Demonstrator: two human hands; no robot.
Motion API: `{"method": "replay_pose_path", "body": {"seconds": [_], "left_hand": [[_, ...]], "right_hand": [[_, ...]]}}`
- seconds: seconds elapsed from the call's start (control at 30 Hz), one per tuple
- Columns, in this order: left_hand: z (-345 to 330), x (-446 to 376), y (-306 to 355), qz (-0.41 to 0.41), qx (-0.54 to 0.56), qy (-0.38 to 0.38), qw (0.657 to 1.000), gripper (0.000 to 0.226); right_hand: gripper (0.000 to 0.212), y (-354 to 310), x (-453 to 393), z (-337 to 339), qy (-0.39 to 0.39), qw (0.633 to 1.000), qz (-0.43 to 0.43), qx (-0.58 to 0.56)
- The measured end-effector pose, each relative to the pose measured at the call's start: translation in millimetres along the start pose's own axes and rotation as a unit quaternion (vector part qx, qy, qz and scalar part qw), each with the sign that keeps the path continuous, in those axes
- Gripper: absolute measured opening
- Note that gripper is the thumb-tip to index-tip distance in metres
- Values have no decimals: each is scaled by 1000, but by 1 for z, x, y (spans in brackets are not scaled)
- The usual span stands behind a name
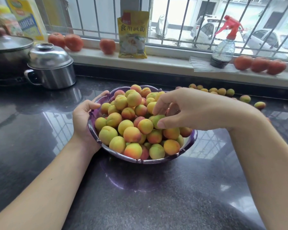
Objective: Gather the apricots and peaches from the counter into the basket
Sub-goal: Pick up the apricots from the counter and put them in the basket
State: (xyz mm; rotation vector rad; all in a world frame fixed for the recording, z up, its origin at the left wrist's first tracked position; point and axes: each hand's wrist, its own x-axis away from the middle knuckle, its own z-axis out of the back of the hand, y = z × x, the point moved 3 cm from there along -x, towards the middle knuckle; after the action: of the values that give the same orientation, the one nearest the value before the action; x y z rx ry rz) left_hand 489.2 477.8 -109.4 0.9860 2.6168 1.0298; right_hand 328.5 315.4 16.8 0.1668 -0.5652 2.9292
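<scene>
Right hand hangs over the far right part of the purple basket, with its fingers bent down; the thumb and the fingertips pinch a greenish fruit that lies on top of the heap. Whether this fruit is lifted or resting on the others, I cannot tell. Left hand is on the other side and grips the left rim of the basket, the thumb hooked over the edge and the palm against the outer wall. Between the two hands the basket is filled high with yellow-orange apricots and peaches, some with a red blush. Basket stands on the dark shiny desk, directly in front of the person. Beyond the right hand, farther away and to its right, more loose fruits lie in a row on the desk near the wall, well apart from the basket. Beyond the left hand stands a steel pot with a lid. On the window sill behind are tomatoes, a yellow packet and a spray bottle.
</scene>
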Motion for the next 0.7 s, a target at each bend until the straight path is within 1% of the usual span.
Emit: {"method": "replay_pose_path", "body": {"seconds": [0.03, 0.07, 0.1, 0.13, 0.2, 0.23, 0.3, 0.33, 0.37, 0.43, 0.5, 0.57, 0.63, 0.7], "left_hand": [[0, 0, 0, -1, 1, -2, 1000, 51], [0, 0, 0, -1, 0, -1, 1000, 53], [1, 0, 0, -1, -2, 1, 1000, 53], [1, 0, 0, -2, -2, 2, 1000, 51], [2, -1, 0, -6, -4, 8, 1000, 51], [1, 0, 0, -8, -3, 12, 1000, 54], [0, 0, 0, -6, -4, 12, 1000, 53], [0, 0, 0, -4, -7, 12, 1000, 49], [1, 0, 0, -4, -8, 15, 1000, 48], [1, 0, 1, -6, -7, 15, 1000, 52], [0, -1, 2, -13, -3, 13, 1000, 60], [1, -1, 2, -13, 0, 13, 1000, 61], [3, -2, 2, -12, -4, 14, 1000, 55], [4, -3, 1, -9, -7, 13, 1000, 53]], "right_hand": [[21, 1, 3, 5, 13, 1000, -2, -16], [20, 2, 7, 13, 45, 997, -5, -56], [16, 8, 10, 22, 99, 989, -13, -109], [13, 19, 12, 32, 172, 972, -29, -156], [12, 58, 14, 47, 337, 915, -82, -205], [11, 83, 13, 47, 402, 880, -117, -223], [12, 135, 11, 32, 491, 814, -204, -232], [16, 157, 11, 18, 514, 795, -243, -212], [20, 175, 12, 2, 521, 791, -269, -176], [25, 195, 14, -30, 498, 811, -289, -100], [29, 202, 14, -49, 461, 830, -308, -56], [24, 201, 9, -51, 443, 844, -303, -5], [21, 195, -1, -50, 410, 865, -285, 54], [30, 192, -11, -50, 371, 873, -304, 87]]}}
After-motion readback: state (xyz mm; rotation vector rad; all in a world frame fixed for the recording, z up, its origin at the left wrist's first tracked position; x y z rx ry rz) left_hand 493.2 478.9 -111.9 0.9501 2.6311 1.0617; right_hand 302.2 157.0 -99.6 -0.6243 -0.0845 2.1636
